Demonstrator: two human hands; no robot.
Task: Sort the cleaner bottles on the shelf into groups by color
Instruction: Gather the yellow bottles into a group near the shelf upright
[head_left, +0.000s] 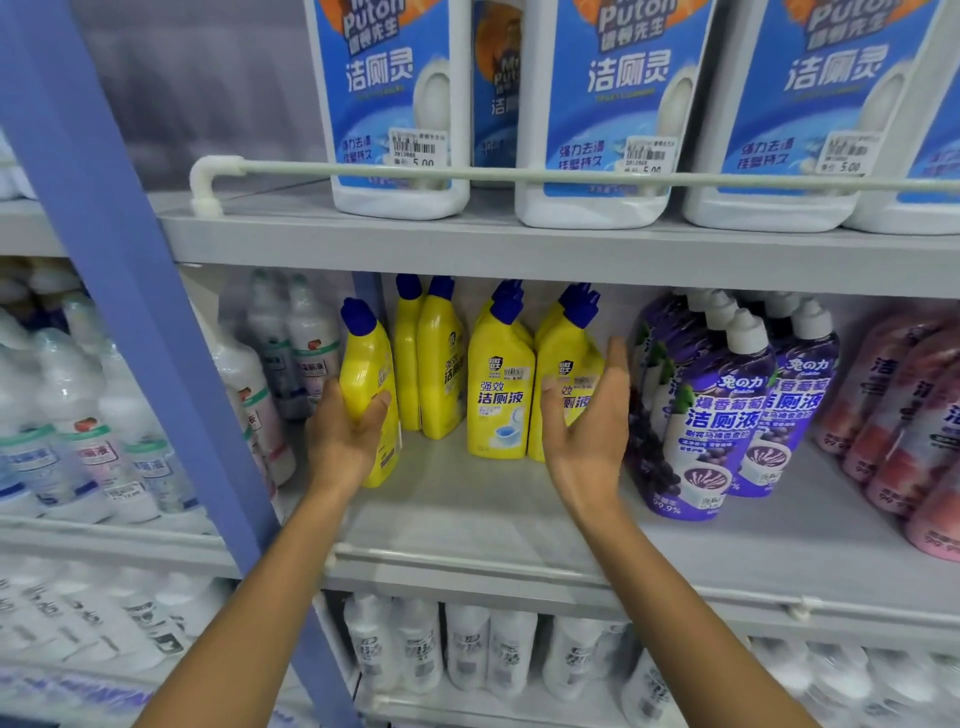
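Several yellow cleaner bottles with blue caps stand together on the middle shelf (467, 525). My left hand (343, 441) grips the leftmost yellow bottle (366, 364), which leans to the left, apart from the others. My right hand (589, 431) is open with straight fingers beside the rightmost yellow bottle (563, 358), thumb in front of its label. Another yellow bottle (498, 384) stands between the hands, and two more (436, 364) stand further back. Purple bottles (722, 410) with white caps stand to the right, then pink bottles (904, 415).
Clear and white bottles (306, 348) fill the left end of the shelf behind a blue upright post (156, 338). Large white jugs with blue labels (592, 119) stand on the shelf above behind a rail. White bottles (467, 649) fill the shelf below.
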